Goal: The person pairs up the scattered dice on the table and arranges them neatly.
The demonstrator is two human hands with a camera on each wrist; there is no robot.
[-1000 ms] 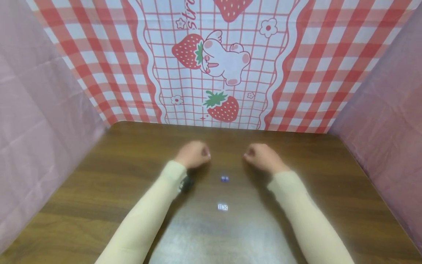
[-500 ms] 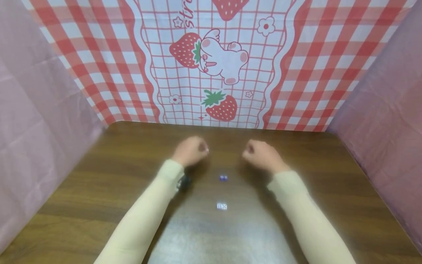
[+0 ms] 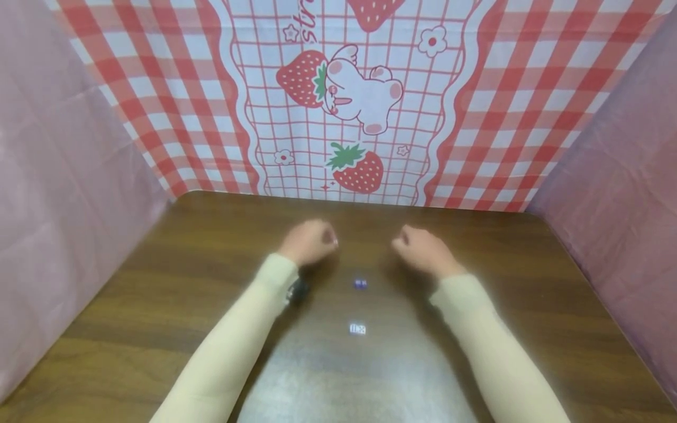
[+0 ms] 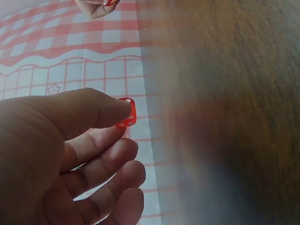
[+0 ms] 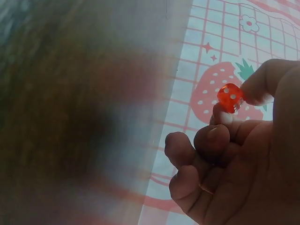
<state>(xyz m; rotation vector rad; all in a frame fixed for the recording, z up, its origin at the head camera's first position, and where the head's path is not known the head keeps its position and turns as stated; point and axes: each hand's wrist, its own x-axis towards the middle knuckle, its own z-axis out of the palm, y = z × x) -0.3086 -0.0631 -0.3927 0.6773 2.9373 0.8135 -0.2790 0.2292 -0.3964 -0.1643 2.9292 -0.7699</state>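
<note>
My left hand (image 3: pixel 311 242) pinches a small red die (image 4: pixel 132 115) with white pips between thumb and forefinger, its other fingers loosely curled. Across from it, my right hand (image 3: pixel 424 249) pinches another die (image 5: pixel 229 97), translucent orange-red, at thumb and fingertip. Both hands are over the far half of the table, with a gap between them. In the head view the fingers hide the two held dice. Nearer to me, between the forearms, lie what look like blue dice (image 3: pixel 360 284) side by side. Closer still are what look like white dice (image 3: pixel 357 329) with dark pips.
The brown wood-grain table (image 3: pixel 132 305) ends at a red-and-white strawberry-print cloth (image 3: pixel 365 106) hanging behind it. Pink cloths (image 3: pixel 69 176) hang at both sides. A dark object (image 3: pixel 298 292) sits at the left wrist, under the sleeve cuff.
Both hands stay almost in place, pinching throughout, with only slight shifts as the head view wavers. The blue and white dice keep their places on the table.
</note>
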